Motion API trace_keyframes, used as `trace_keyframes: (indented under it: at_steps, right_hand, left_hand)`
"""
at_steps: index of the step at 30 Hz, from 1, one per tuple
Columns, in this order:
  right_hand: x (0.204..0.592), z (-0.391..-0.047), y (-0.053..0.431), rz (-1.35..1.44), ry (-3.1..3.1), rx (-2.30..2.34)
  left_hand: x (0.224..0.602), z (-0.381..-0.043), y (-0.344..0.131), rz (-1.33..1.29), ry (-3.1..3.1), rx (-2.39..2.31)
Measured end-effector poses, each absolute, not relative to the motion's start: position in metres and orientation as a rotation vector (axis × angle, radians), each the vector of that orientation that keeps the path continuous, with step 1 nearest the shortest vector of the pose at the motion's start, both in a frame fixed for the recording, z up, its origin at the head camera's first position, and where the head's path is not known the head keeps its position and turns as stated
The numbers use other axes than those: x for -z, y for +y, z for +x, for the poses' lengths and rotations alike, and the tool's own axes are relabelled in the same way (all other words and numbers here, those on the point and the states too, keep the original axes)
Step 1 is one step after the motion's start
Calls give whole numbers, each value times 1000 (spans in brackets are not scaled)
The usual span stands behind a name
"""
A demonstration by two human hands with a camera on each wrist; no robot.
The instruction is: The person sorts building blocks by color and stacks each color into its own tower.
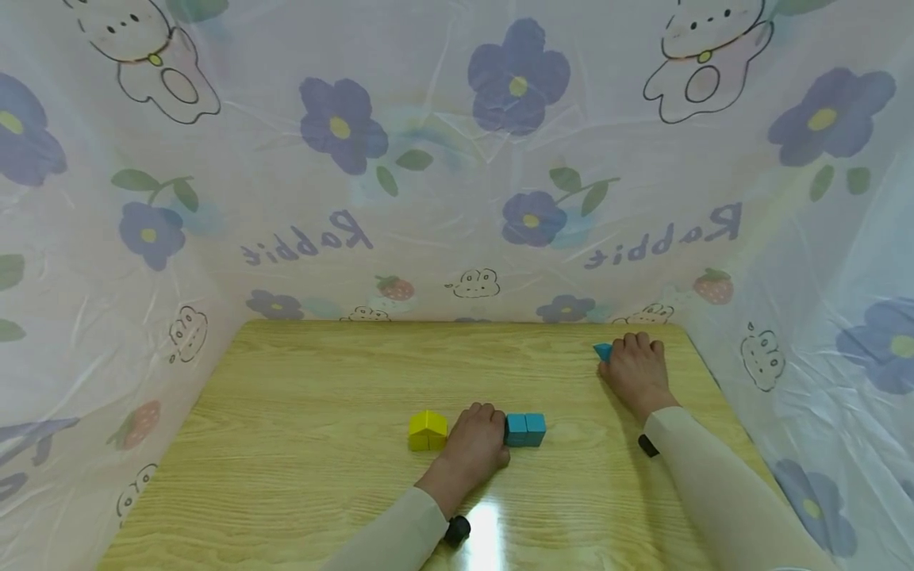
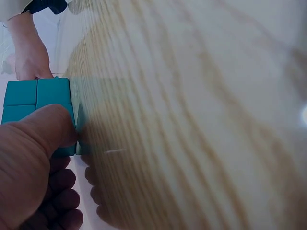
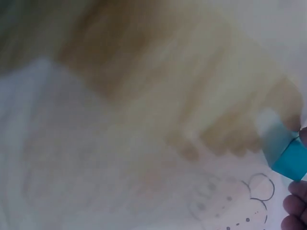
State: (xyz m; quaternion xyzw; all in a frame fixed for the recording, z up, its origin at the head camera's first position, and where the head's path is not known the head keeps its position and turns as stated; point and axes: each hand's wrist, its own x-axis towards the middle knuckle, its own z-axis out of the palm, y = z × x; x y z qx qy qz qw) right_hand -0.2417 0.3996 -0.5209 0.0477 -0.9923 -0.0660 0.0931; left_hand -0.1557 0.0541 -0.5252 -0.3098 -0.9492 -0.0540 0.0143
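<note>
Near the middle of the table, my left hand (image 1: 477,446) grips a small group of blue blocks (image 1: 524,429) at its left end. In the left wrist view the thumb lies across the near face of these blue blocks (image 2: 53,92), with curled fingers beyond. Farther back on the right, my right hand (image 1: 634,369) pinches a blue block with a pointed end (image 1: 603,351); most of it is hidden by the fingers. The right wrist view shows part of that blue block (image 3: 291,160) between thumb and fingertips, at the right edge. Yellow blocks (image 1: 428,432) with a peaked top stand left of my left hand.
The wood-grain table (image 1: 314,381) is shiny and mirrors the hands. Patterned cloth (image 1: 428,214) with flowers and rabbits rises behind it and along both sides. A black band (image 1: 648,446) shows at the right wrist, another black piece (image 1: 458,530) at the left.
</note>
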Motion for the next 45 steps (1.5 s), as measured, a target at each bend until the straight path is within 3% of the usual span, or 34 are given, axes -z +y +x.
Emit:
trace_keyframes:
  at_steps: [19, 45]
  right_hand:
    - [515, -232, 381, 520, -2874, 83]
    - [455, -197, 315, 1002, -2538, 18]
  left_hand:
    - [523, -153, 55, -950, -2963, 157]
    - [522, -156, 54, -957, -2959, 185]
